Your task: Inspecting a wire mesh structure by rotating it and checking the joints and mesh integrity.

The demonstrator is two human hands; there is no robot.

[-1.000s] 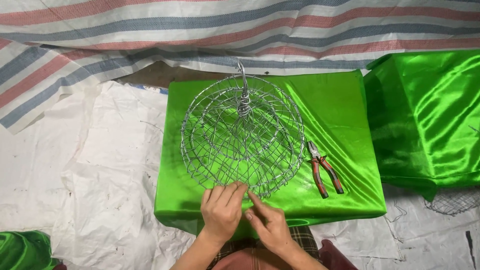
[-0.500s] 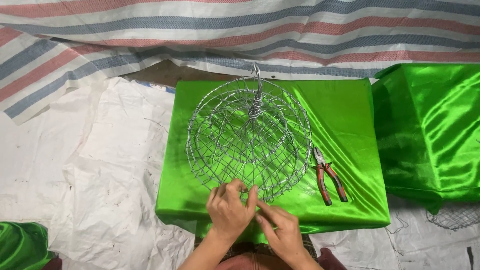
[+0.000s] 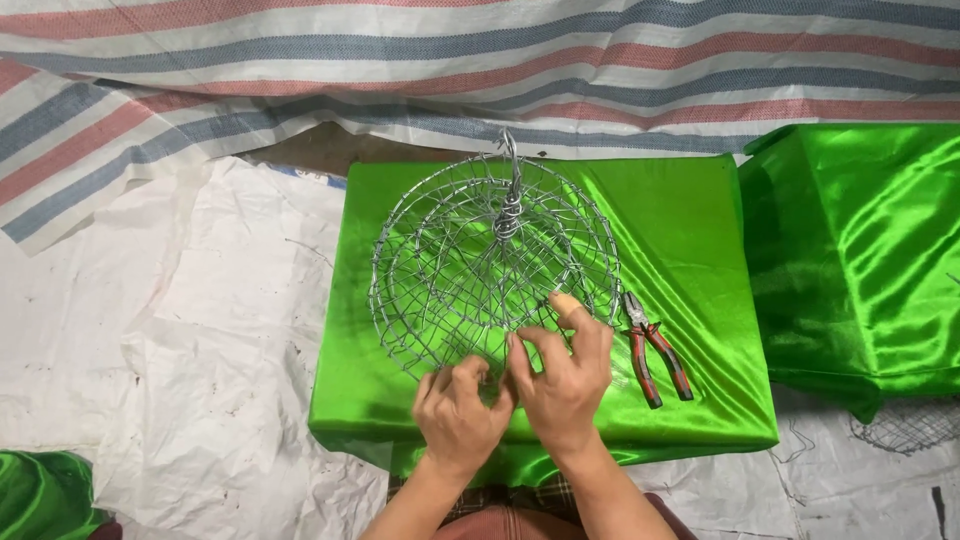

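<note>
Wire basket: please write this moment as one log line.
left hand: on wire basket near rim | right hand: on mesh | pliers: lying right, untouched

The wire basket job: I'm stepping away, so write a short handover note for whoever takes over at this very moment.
Left hand: fingers pinch the near rim of the round wire basket.
Right hand: fingers spread on the mesh at the near right of the rim.
The basket lies on the green satin-covered block; red-handled pliers lie to its right, untouched.
Done: the frame looks woven, with a twisted wire stem at the far side.
Left: apparently finishing the near rim; how much, I cannot tell.
</note>
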